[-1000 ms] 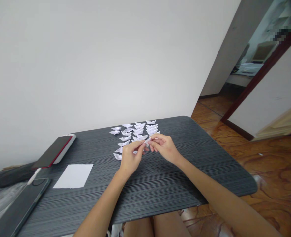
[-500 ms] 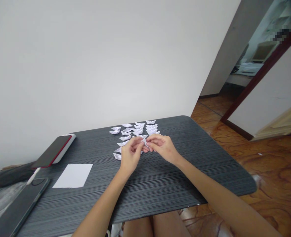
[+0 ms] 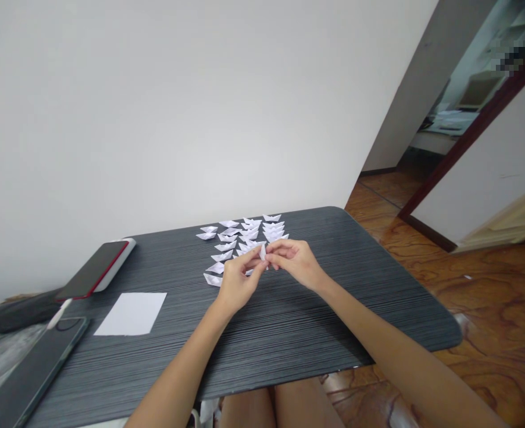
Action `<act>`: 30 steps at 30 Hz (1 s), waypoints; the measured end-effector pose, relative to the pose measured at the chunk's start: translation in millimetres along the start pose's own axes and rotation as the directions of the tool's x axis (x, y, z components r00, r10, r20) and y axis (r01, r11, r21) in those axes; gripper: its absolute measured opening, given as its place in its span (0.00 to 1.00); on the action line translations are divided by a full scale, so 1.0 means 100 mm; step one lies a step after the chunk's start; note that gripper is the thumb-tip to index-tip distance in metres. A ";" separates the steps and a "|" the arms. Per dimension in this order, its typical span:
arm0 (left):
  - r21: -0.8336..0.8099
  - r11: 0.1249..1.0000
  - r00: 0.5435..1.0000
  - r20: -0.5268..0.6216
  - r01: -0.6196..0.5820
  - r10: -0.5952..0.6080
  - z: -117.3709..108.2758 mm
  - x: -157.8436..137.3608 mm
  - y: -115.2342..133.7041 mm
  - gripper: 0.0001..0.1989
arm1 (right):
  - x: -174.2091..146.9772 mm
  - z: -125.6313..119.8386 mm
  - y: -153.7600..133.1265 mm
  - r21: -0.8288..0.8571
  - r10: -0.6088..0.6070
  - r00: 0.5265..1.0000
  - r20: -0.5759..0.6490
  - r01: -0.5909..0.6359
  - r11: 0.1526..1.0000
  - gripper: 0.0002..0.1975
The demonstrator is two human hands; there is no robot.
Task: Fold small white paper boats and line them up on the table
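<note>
Between my two hands is a small piece of folded white paper [image 3: 263, 252], pinched at the fingertips above the table. My left hand [image 3: 239, 278] grips it from the left with thumb and fingers. From the right, my right hand [image 3: 298, 261] pinches its other side. Right behind and to the left of my hands stand several folded white paper boats [image 3: 250, 233] in rough columns. My fingers hide part of the nearest boats, and the folded piece's full shape is too small to make out.
A square white paper sheet [image 3: 131, 314] lies flat on the dark grained table [image 3: 307, 345] at the left. Beyond it, a red-edged device [image 3: 93, 270] rests on a white object. A phone-like dark slab [image 3: 43, 371] lies at the left edge. A white wall [image 3: 200, 119] borders the table's back.
The folded paper has turned more upright between my fingers. My left fingers have straightened and shifted around it, while my right hand keeps nearly the same place.
</note>
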State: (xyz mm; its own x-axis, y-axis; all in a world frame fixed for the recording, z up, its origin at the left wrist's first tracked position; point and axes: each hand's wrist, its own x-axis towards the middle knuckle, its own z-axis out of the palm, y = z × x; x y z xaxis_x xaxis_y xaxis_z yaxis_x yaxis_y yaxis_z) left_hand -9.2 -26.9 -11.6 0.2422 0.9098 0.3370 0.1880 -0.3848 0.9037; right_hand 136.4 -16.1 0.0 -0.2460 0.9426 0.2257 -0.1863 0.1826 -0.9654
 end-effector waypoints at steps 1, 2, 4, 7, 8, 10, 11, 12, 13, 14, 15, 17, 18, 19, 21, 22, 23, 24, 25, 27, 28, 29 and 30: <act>0.012 1.000 1.000 -0.002 -0.011 0.011 0.00 0.00 0.00 0.20 | 0.00 0.00 0.00 -0.010 -0.004 1.000 0.004 0.004 1.000 0.07; 0.027 0.999 1.000 -0.001 -0.023 0.023 0.00 0.00 0.00 0.20 | 0.00 0.00 0.00 -0.019 -0.007 1.000 0.010 0.008 1.000 0.07; 0.057 0.997 0.999 0.008 -0.047 0.047 0.00 -0.01 0.00 0.20 | 0.00 0.00 0.00 -0.044 -0.016 1.000 0.019 0.017 0.999 0.07; 0.113 0.991 0.997 0.005 -0.071 0.071 0.00 -0.01 0.00 0.19 | -0.02 0.03 0.01 -0.124 -0.054 0.998 0.011 0.055 0.991 0.06; 0.130 0.989 0.997 -0.006 -0.072 0.074 0.00 -0.01 0.00 0.18 | -0.03 0.04 0.02 -0.167 -0.083 0.997 0.001 0.082 0.982 0.06; 0.143 0.987 0.997 -0.035 -0.068 0.074 0.00 -0.01 -0.01 0.16 | -0.05 0.06 0.04 -0.284 -0.165 0.986 -0.022 0.152 0.947 0.06; 0.133 0.989 0.996 -0.044 -0.065 0.072 0.00 -0.01 -0.01 0.16 | -0.06 0.06 0.04 -0.351 -0.214 0.976 -0.026 0.191 0.917 0.06; 0.111 0.992 0.996 -0.051 -0.063 0.069 0.00 -0.01 -0.01 0.15 | -0.06 0.07 0.04 -0.415 -0.263 0.965 -0.023 0.230 0.880 0.07; 0.078 0.995 0.996 -0.056 -0.059 0.064 0.01 -0.01 0.00 0.15 | -0.07 0.07 0.04 -0.471 -0.304 0.953 -0.010 0.264 0.842 0.07; 0.034 0.998 0.997 -0.062 -0.050 0.052 0.01 -0.01 0.01 0.14 | -0.08 0.07 0.04 -0.512 -0.340 0.941 0.005 0.294 0.807 0.08; -0.014 0.999 0.997 -0.068 -0.032 0.031 0.01 -0.01 0.02 0.15 | -0.08 0.07 0.03 -0.536 -0.368 0.930 0.020 0.321 0.781 0.09; -0.114 0.993 0.996 -0.076 0.032 -0.041 0.02 0.01 0.05 0.15 | -0.08 0.06 0.02 -0.545 -0.406 0.913 0.037 0.359 0.757 0.09; -0.166 0.984 0.994 -0.073 0.069 -0.082 0.02 0.01 0.07 0.16 | -0.08 0.06 0.02 -0.539 -0.419 0.907 0.036 0.371 0.756 0.09; -0.220 0.970 0.991 -0.064 0.104 -0.121 0.02 0.02 0.09 0.17 | -0.08 0.05 0.02 -0.532 -0.430 0.902 0.032 0.379 0.757 0.09; -0.337 0.926 0.981 -0.032 0.169 -0.191 0.02 0.04 0.13 0.20 | -0.07 0.04 0.02 -0.523 -0.448 0.894 0.023 0.393 0.757 0.09; -0.397 0.896 0.975 -0.012 0.200 -0.223 0.02 0.05 0.14 0.21 | -0.07 0.03 0.02 -0.523 -0.458 0.889 0.021 0.400 0.753 0.09; -0.452 0.862 0.967 0.007 0.230 -0.254 0.01 0.05 0.15 0.21 | -0.06 0.02 0.02 -0.527 -0.465 0.885 0.021 0.405 0.747 0.09; -0.501 0.827 0.959 0.021 0.255 -0.282 0.01 0.06 0.15 0.20 | -0.06 0.01 0.02 -0.534 -0.471 0.882 0.025 0.410 0.739 0.09; -0.540 0.796 0.951 0.030 0.273 -0.307 0.01 0.06 0.15 0.19 | -0.06 0.00 0.01 -0.544 -0.473 0.880 0.034 0.414 0.730 0.09; -0.583 0.758 0.940 0.027 0.292 -0.340 0.00 0.06 0.15 0.17 | -0.06 -0.02 0.00 -0.564 -0.472 0.879 0.068 0.424 0.708 0.08; -0.586 0.754 0.936 0.023 0.297 -0.351 0.00 0.07 0.14 0.18 | -0.06 -0.02 0.00 -0.572 -0.473 0.876 0.091 0.435 0.695 0.08; -0.577 0.758 0.933 0.022 0.305 -0.359 -0.01 0.07 0.14 0.19 | -0.06 -0.03 -0.01 -0.577 -0.479 0.871 0.112 0.449 0.682 0.08; -0.559 0.768 0.932 0.021 0.311 -0.363 -0.01 0.07 0.13 0.20 | -0.06 -0.03 -0.01 -0.579 -0.487 0.864 0.127 0.463 0.671 0.08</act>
State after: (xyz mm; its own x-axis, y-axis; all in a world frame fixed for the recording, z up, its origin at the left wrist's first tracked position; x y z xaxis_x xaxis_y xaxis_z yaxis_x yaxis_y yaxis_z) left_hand -5.8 -25.2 2.6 0.1772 0.9840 -0.0193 -0.3127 0.0748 0.9469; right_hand 140.9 -21.3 -0.9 -0.2422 0.6904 0.6817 0.3114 0.7207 -0.6193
